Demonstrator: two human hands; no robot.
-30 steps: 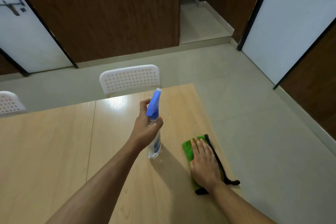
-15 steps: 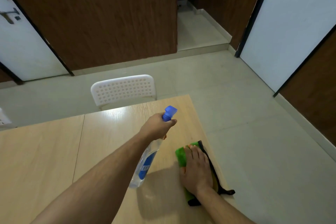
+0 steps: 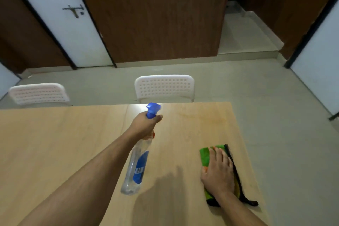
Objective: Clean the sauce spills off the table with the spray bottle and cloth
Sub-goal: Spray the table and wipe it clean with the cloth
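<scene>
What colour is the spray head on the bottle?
Blue, on the spray head in the head view, above the left hand.

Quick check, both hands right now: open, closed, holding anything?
Left hand: closed around the neck of the spray bottle, lifted and tilted.
Right hand: open, flat, palm down on the green cloth on the table.

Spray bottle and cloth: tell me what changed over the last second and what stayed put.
The left hand tipped the spray bottle from upright on the table to lifted and slanted, its blue nozzle aimed forward toward the faint orange smear. It kept its grip throughout. The right hand stayed flat on the green cloth near the table's right edge.
</scene>
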